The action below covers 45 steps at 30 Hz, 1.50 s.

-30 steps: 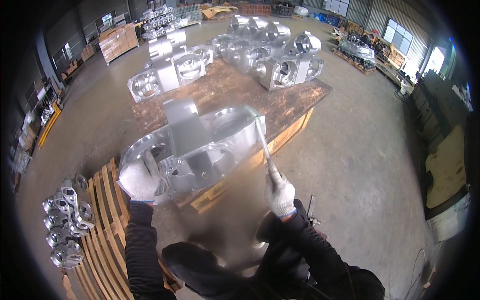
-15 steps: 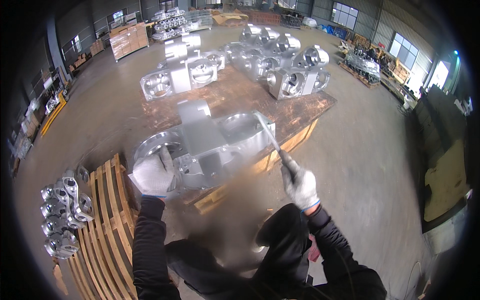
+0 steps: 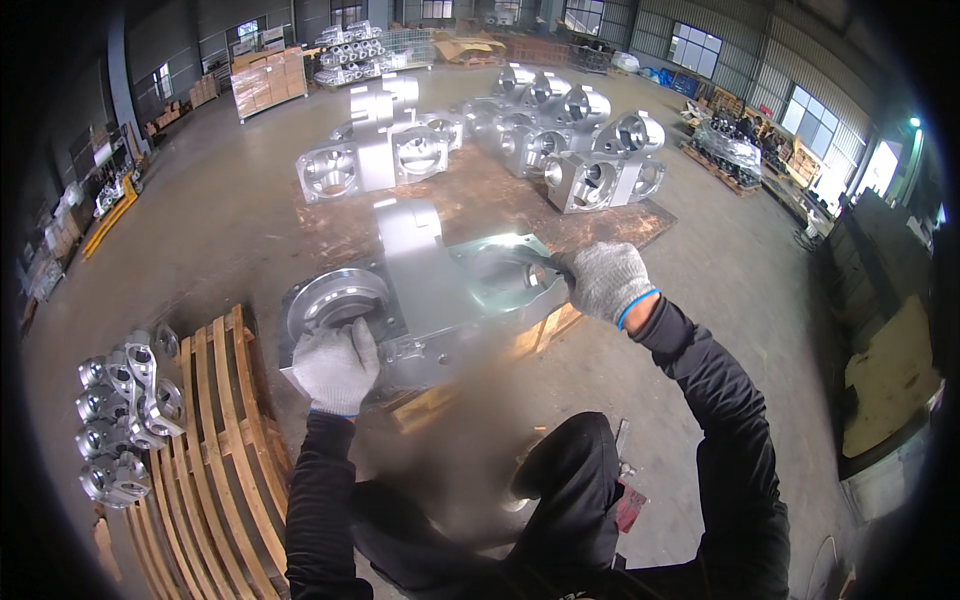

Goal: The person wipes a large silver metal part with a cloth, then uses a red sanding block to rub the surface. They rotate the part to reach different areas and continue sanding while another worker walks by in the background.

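Observation:
A large silvery machined metal casting (image 3: 412, 285), with a round bore on each side of a raised middle arm, lies at the near end of the low wooden-based table (image 3: 330, 222). My left hand (image 3: 336, 370), in a pale knit glove, grips the near rim of the left bore, fingers bent over the edge. In my gloved right hand (image 3: 608, 283) is a slim file (image 3: 540, 261), its handle wrapped by the fingers. The file's blade reaches leftward over the right bore; its tip is blurred, and whether it touches the metal I cannot tell.
More castings stand farther back in a left group (image 3: 375, 150) and a right group (image 3: 590, 150). To the left, a slatted wooden pallet (image 3: 215, 420) has smaller metal parts (image 3: 130, 410) beside and on it. My knees are below the table's near edge.
My right hand has moved up and slightly right, and the file has swung from a steep slant to lie nearly level across the right bore. My left hand stays at the left bore.

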Tool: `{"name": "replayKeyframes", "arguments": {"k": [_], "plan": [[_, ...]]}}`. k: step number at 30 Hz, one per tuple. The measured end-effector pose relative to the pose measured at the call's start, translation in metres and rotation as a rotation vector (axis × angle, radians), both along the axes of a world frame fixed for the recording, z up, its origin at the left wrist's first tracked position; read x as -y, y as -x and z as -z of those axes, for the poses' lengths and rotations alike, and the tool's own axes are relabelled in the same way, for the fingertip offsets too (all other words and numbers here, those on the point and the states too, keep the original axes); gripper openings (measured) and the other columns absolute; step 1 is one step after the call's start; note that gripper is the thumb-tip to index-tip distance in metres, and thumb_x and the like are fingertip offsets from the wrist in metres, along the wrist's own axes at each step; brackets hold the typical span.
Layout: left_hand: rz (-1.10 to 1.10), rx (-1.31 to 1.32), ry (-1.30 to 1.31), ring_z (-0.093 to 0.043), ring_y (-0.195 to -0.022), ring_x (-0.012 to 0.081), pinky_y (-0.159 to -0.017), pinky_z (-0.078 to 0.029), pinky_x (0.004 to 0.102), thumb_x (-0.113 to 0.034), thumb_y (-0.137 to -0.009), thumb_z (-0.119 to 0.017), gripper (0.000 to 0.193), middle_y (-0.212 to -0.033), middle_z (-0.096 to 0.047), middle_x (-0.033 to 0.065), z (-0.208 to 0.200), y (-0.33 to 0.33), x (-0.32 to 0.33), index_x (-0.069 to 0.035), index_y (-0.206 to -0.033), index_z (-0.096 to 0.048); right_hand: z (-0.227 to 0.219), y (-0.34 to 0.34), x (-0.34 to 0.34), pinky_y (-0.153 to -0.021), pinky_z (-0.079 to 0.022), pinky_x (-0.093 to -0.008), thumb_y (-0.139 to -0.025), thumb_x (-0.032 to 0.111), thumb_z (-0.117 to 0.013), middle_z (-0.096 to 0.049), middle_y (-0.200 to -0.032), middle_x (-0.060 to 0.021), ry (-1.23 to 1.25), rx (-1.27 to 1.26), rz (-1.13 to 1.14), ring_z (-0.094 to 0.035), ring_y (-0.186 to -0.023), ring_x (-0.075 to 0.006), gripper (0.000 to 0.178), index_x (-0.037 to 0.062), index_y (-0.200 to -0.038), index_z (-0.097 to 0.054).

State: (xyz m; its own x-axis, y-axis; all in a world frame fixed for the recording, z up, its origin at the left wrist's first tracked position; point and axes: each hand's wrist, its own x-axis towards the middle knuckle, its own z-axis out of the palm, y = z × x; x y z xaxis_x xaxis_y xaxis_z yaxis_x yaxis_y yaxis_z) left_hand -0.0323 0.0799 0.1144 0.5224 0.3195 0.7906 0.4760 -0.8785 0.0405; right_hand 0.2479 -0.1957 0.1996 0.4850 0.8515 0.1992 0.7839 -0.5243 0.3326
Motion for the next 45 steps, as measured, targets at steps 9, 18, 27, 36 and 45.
{"name": "replayKeyframes", "arguments": {"k": [9,18,27,36,45], "plan": [[-0.007,-0.031,-0.022,-0.065,-0.059,0.0363,-0.066,-0.052,0.0484,-0.025,-0.099,-0.056,0.039,-0.063,-0.066,0.0158,0.007,0.006,0.008,-0.009,-0.065,-0.069,0.018,0.012,0.032,-0.059,-0.052,-0.0433,-0.081,0.012,-0.067,-0.065,-0.077,-0.0068,-0.029,0.269,-0.523,-0.068,-0.070,-0.0282,0.058,0.0201,-0.138,-0.071],[0.001,0.000,-0.051,-0.064,-0.056,0.0382,-0.066,-0.053,0.0496,-0.026,-0.099,-0.057,0.041,-0.061,-0.066,0.0166,0.006,0.010,0.018,-0.007,-0.064,-0.070,0.004,-0.044,0.033,-0.065,-0.055,-0.0444,-0.084,0.019,-0.073,-0.065,-0.080,-0.0050,0.011,0.182,-0.502,-0.068,-0.074,-0.0296,0.034,0.0246,-0.117,-0.078],[-0.055,-0.089,-0.024,-0.067,-0.059,0.0416,-0.066,-0.055,0.0520,-0.026,-0.099,-0.057,0.044,-0.063,-0.066,0.0218,0.004,0.012,0.020,-0.003,-0.063,-0.069,0.016,-0.086,0.022,-0.062,-0.055,-0.0450,-0.073,0.027,-0.069,-0.070,-0.071,-0.0110,-0.225,0.152,-0.371,-0.071,-0.068,-0.0327,0.013,0.0150,-0.071,-0.073],[-0.007,-0.049,0.047,-0.067,-0.060,0.0426,-0.064,-0.055,0.0540,-0.026,-0.101,-0.058,0.042,-0.066,-0.065,0.0248,-0.001,0.017,0.028,0.000,-0.069,-0.067,0.022,-0.041,0.041,-0.063,-0.053,-0.0446,-0.082,0.022,-0.072,-0.064,-0.075,-0.0051,-0.136,0.253,-0.593,-0.068,-0.069,-0.0273,0.026,0.0231,-0.107,-0.079],[0.235,-0.088,0.406,-0.072,-0.100,0.0373,-0.089,-0.056,0.0459,-0.028,-0.109,-0.053,0.033,-0.103,-0.077,0.0189,-0.035,-0.040,0.046,-0.001,-0.112,-0.071,0.000,0.007,0.050,-0.078,-0.057,-0.0300,-0.103,0.028,-0.072,-0.076,-0.089,-0.0061,-0.739,-1.105,-0.190,-0.068,-0.085,-0.0097,0.042,-0.0006,-0.133,-0.067]]}}
